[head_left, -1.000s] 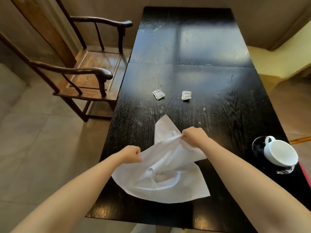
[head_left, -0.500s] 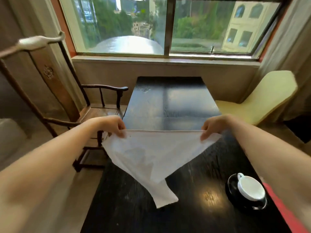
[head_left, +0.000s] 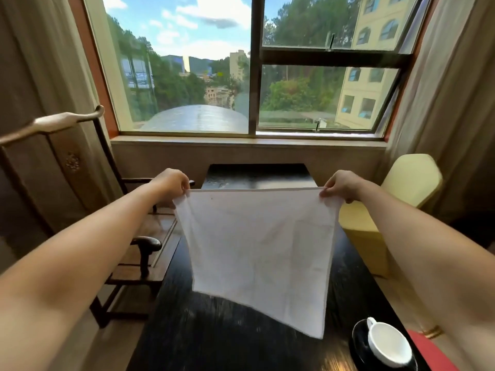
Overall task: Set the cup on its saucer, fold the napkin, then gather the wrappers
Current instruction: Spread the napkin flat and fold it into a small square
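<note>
Above the dark tabletop, the napkin hangs spread like a small curtain, its top hem pulled straight between the two hands. Left hand has its grip pinched shut on the upper left corner; right hand pinches the upper right corner the same way. Nothing else supports the cloth, and its lower edge hangs free, clear of the wood, sagging lower toward the right.

It looks a thin, soft, white woven square with a narrow stitched hem, faintly creased, light enough that two fingertip pinches carry it. I'd judge it limp and easily wrinkled, so the corners are the right places to hold it, and it should be laid flat before folding, or it may skew.

Down at the right, the white cup sits on its black glossy saucer, smooth glazed ware that looks breakable. The tabletop shows open wood grain under a dark shine. The wrappers are out of sight
</note>
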Demonstrator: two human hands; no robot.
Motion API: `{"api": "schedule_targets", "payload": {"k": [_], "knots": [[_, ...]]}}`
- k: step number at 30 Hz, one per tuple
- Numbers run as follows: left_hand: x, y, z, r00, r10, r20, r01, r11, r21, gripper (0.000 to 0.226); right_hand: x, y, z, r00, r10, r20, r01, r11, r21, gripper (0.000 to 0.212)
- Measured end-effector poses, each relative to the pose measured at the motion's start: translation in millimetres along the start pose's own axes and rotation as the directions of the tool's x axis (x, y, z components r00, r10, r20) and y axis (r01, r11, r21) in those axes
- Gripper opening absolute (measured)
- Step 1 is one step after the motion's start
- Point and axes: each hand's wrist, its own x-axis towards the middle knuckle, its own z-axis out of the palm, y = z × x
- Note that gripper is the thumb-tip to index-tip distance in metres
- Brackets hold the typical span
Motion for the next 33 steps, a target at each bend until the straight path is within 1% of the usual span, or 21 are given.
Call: {"api": "schedule_targets", "payload": {"k": [3,4,7,11,14,16,19,21,23,24,25,26,28,29,31,33], "knots": [[15.8,7.1,0.4,0.994,0.008,-0.107,-0.009,1.0,-0.015,0.025,13.7,2.6,4.2,0.989,0.082,-0.126,-0.055,0.976,0.209,0.017],[21.7,8.2,-0.9,0.991,0.024,-0.132,-0.026,1.0,-0.01,0.024,19.2,4.1,6.0,0.979,0.094,-0.179,-0.049,0.97,0.239,0.016],[36.7,7.9,-9.0,0.981,0.074,-0.181,-0.074,0.997,0.004,0.016,32.2,9.4,9.8,0.943,0.067,-0.325,0.018,0.968,0.251,0.017],[37.6,1.8,-20.3,0.944,0.181,-0.277,-0.165,0.983,0.08,0.014,32.4,17.1,14.8,0.907,-0.004,-0.421,0.135,0.95,0.283,0.018],[13.9,-5.4,-11.8,0.902,0.274,-0.332,-0.244,0.961,0.129,0.011,15.3,25.8,30.7,0.856,-0.119,-0.502,0.247,0.949,0.197,0.021],[-13.1,-11.7,7.0,0.879,0.313,-0.359,-0.282,0.949,0.138,0.009,-3.5,37.0,51.4,0.83,-0.199,-0.521,0.309,0.942,0.133,0.022],[-63.1,-24.4,51.4,0.878,0.316,-0.36,-0.289,0.949,0.129,0.009,-37.6,64.0,98.0,0.832,-0.259,-0.491,0.341,0.936,0.085,0.019],[-102.5,-36.0,91.6,0.879,0.312,-0.361,-0.283,0.95,0.132,0.011,-62.9,86.2,136.6,0.844,-0.301,-0.445,0.356,0.933,0.044,0.017],[-147.2,-46.1,135.9,0.893,0.262,-0.365,-0.258,0.964,0.06,0.012,-90.2,109.6,177.3,0.873,-0.301,-0.383,0.35,0.935,0.063,0.021],[-169.6,-49.6,156.8,0.912,0.218,-0.346,-0.233,0.972,-0.001,0.02,-103.0,121.4,197.1,0.892,-0.291,-0.347,0.336,0.939,0.078,0.023],[-191.0,-53.7,178.6,0.93,0.189,-0.316,-0.217,0.975,-0.054,0.026,-115.2,133.1,215.9,0.914,-0.27,-0.304,0.311,0.946,0.092,0.025],[-210.9,-56.2,199.1,0.949,0.165,-0.27,-0.194,0.977,-0.086,0.027,-126.4,144.1,233.3,0.938,-0.239,-0.252,0.272,0.956,0.107,0.025],[-244.5,-58.3,234.8,0.979,0.123,-0.163,-0.141,0.984,-0.107,0.018,-146.0,162.5,263.6,0.98,-0.155,-0.124,0.173,0.974,0.144,0.024],[-256.9,-59.0,250.4,0.988,0.098,-0.116,-0.112,0.987,-0.119,0.013,-153.9,170.2,276.2,0.991,-0.12,-0.061,0.128,0.979,0.16,0.023],[-276.5,-57.8,273.5,1.0,0.012,0.008,-0.011,0.988,-0.152,0.022,-166.3,183.0,296.4,0.997,-0.062,0.037,0.055,0.984,0.17,0.022],[-291.0,-55.3,289.2,0.993,-0.043,0.108,0.058,0.988,-0.142,0.022,-177.0,193.2,311.0,0.993,-0.02,0.115,0.003,0.989,0.15,0.022]]}}
